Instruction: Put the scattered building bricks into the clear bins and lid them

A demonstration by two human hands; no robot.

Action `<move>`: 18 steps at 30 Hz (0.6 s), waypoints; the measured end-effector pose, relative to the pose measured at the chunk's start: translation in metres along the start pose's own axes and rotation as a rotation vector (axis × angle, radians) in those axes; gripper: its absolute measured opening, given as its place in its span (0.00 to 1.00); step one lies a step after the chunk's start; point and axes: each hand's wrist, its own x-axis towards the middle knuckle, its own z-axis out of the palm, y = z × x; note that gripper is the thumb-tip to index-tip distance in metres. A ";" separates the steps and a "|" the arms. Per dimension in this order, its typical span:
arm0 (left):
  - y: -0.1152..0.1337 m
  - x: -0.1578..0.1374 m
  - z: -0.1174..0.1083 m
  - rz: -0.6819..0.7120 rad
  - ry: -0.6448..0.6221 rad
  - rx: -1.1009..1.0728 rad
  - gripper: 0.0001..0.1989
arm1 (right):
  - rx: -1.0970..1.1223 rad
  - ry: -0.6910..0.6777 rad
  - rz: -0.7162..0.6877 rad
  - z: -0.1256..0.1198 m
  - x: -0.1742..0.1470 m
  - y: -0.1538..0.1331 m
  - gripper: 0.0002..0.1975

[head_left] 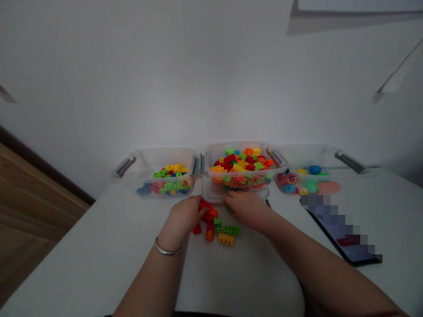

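Red toy bricks [208, 212] are gripped by my left hand [185, 215], its fingers curled around their left side. My right hand [246, 208] is closed just right of them, in front of the middle box. A bit of a green brick [228, 208] shows under its fingertips. Close to both hands lie an upright-looking small green brick [217, 224], a longer green brick [231, 230], a yellow brick [226, 239] and an orange-red brick [209, 232]. Another red piece [197, 229] is partly hidden beside my left hand.
A clear box heaped with bricks [244, 173] stands behind my hands on a lid [208, 196]. The left box [165, 152] holds colourful pieces; the right box [310, 149] has mixed toys. A phone or tablet [343, 235] lies right on the white table [82, 259].
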 end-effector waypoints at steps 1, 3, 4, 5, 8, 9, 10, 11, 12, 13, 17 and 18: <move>0.000 0.000 0.000 -0.002 -0.002 0.000 0.12 | 0.001 -0.006 0.011 -0.001 0.000 0.000 0.11; 0.000 0.000 -0.001 -0.006 -0.007 -0.001 0.12 | 0.008 -0.021 0.023 -0.001 -0.001 0.000 0.11; 0.000 0.000 -0.001 -0.007 -0.008 -0.004 0.12 | 0.014 -0.026 0.024 0.000 -0.001 0.000 0.11; 0.000 0.000 -0.001 -0.006 -0.009 -0.007 0.12 | 0.018 -0.029 0.022 0.000 -0.001 0.000 0.11; -0.001 0.000 0.001 -0.001 -0.005 -0.009 0.12 | 0.021 -0.051 0.025 0.003 0.000 -0.002 0.12; -0.001 0.000 0.001 -0.002 -0.003 -0.005 0.13 | 0.018 -0.068 0.028 0.003 0.001 -0.002 0.12; -0.001 0.000 0.001 -0.004 -0.002 0.001 0.13 | 0.015 -0.086 0.028 0.002 0.001 -0.002 0.12; -0.001 0.001 0.002 -0.008 -0.002 0.008 0.13 | 0.014 -0.100 0.023 0.000 0.000 -0.002 0.12; -0.001 0.001 0.002 -0.011 -0.003 0.012 0.13 | 0.018 -0.103 0.016 -0.003 -0.001 -0.001 0.11; -0.001 0.001 0.002 -0.012 -0.003 0.014 0.13 | 0.030 -0.087 0.007 -0.007 -0.003 0.000 0.10; -0.001 0.001 0.001 -0.005 -0.012 -0.004 0.13 | 0.147 0.152 0.000 -0.033 -0.020 0.010 0.11; -0.001 0.001 0.001 -0.005 -0.014 -0.006 0.13 | 0.176 0.251 -0.005 -0.040 -0.025 0.013 0.12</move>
